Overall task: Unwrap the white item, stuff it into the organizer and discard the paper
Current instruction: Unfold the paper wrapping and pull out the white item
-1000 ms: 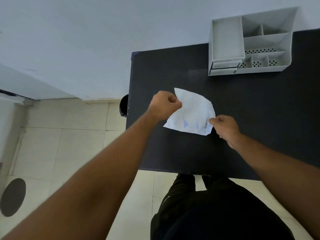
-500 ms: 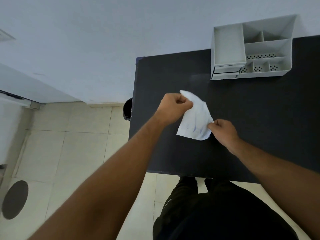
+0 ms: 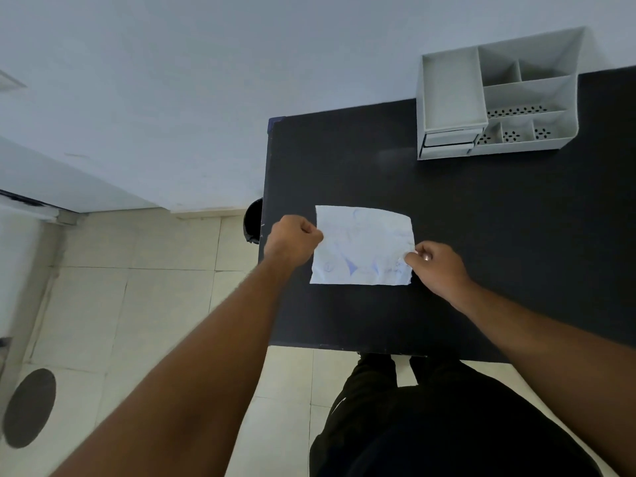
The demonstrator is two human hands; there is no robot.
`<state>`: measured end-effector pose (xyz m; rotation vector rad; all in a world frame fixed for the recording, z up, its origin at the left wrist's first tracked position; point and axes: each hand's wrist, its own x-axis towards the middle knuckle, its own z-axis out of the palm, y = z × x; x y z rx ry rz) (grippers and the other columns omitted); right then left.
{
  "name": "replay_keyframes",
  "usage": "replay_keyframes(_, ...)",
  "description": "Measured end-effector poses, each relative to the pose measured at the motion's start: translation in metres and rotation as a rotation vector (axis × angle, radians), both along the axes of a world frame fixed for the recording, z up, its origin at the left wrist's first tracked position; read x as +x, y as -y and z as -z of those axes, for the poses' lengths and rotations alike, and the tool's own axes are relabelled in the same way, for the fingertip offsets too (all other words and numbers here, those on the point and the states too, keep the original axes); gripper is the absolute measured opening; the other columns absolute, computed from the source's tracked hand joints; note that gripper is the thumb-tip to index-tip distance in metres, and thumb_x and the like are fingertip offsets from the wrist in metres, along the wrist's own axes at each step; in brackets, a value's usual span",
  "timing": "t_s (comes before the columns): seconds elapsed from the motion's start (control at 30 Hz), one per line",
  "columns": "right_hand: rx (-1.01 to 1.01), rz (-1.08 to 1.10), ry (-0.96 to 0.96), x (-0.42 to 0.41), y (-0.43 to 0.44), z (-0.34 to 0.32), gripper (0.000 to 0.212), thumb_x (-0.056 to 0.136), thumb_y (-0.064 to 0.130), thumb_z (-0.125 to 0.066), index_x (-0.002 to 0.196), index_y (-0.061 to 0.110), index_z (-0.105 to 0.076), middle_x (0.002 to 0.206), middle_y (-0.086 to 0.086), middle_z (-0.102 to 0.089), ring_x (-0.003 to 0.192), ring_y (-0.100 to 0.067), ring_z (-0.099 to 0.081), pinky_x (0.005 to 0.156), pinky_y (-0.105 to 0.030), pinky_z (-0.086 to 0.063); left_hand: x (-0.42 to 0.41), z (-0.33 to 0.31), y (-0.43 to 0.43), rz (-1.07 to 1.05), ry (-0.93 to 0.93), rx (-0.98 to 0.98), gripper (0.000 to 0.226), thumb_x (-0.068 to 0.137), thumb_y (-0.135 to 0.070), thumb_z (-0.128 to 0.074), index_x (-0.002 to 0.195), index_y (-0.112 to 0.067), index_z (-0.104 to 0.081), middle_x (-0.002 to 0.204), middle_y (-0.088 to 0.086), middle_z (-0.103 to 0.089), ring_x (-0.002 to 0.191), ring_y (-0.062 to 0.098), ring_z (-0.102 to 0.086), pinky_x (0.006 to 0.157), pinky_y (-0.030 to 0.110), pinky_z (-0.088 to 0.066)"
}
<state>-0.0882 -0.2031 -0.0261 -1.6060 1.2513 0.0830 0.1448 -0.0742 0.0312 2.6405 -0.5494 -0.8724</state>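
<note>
Above the table (image 3: 499, 253), your left hand (image 3: 292, 241) and right hand (image 3: 435, 266) each pinch a side edge of the paper (image 3: 361, 246), stretched flat between them. Hold it level and pull gently so it doesn't tear. The white item isn't visible, so find it before reaching for the organizer (image 3: 451, 91), well apart at the far edge.

Soft, even daylight — sharp centre, wide-angle stretch at the edges.

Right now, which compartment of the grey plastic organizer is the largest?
The long rectangular bin on the organizer's left end, above the two drawers; the rest are smaller, some with perforated floors.
</note>
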Motion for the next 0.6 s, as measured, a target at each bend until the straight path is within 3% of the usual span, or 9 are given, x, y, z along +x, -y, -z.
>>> replay_keyframes(0.17, -0.002, -0.025, 0.038, 0.004, -0.002, 0.0, 0.033, 0.093, 0.03, -0.058, 0.067, 0.012, -0.052, 0.062, 0.001, -0.049, 0.059, -0.016, -0.046, 0.059, -0.032, -0.038, -0.022, 0.011, -0.01, 0.0, 0.059, -0.029, 0.037, 0.089, -0.033, -0.068, 0.123, -0.023, -0.059, 0.117, -0.001, -0.064, 0.103, 0.019, -0.063, 0.088, 0.038, -0.056)
replay_keyframes(0.27, 0.036, 0.023, 0.106, 0.009, 0.001, -0.004, 0.035, 0.095, 0.035, -0.057, 0.079, 0.005, -0.066, 0.073, -0.007, -0.062, 0.065, -0.019, -0.055, 0.065, -0.038, -0.046, -0.048, 0.02, -0.014, 0.115, 0.081, -0.086, 0.04, 0.091, -0.037, -0.067, 0.129, -0.028, -0.056, 0.13, -0.003, -0.057, 0.108, 0.016, -0.061, 0.091, 0.038, -0.057)
replay_keyframes(0.33, 0.115, 0.123, 0.139, 0.004, 0.006, -0.003, 0.029, 0.097, 0.032, -0.055, 0.087, 0.011, -0.073, 0.08, -0.003, -0.067, 0.065, -0.012, -0.055, 0.063, -0.031, -0.044, -0.065, 0.031, -0.005, 0.223, 0.041, -0.091, 0.045, 0.091, -0.039, -0.067, 0.133, -0.029, -0.053, 0.136, -0.004, -0.053, 0.113, 0.016, -0.059, 0.092, 0.038, -0.056)
replay_keyframes(0.47, 0.166, 0.176, 0.129, -0.004, 0.016, 0.006, 0.029, 0.1, 0.023, -0.046, 0.095, 0.013, -0.073, 0.086, -0.003, -0.066, 0.064, -0.009, -0.052, 0.056, -0.024, -0.039, -0.087, 0.043, 0.018, 0.381, 0.035, -0.091, 0.06, 0.09, -0.04, -0.068, 0.143, -0.025, -0.044, 0.148, -0.002, -0.043, 0.132, 0.019, -0.044, 0.099, 0.038, -0.049)
replay_keyframes(0.6, 0.117, 0.214, 0.056, 0.0, 0.029, 0.023, 0.023, 0.1, 0.022, -0.049, 0.11, 0.021, -0.07, 0.092, 0.004, -0.071, 0.062, -0.011, -0.062, 0.056, -0.021, -0.044, -0.089, 0.052, 0.033, 0.454, 0.064, -0.052, 0.072, 0.089, -0.04, -0.067, 0.151, -0.02, -0.035, 0.159, 0.003, -0.03, 0.142, 0.026, -0.032, 0.109, 0.045, -0.041)
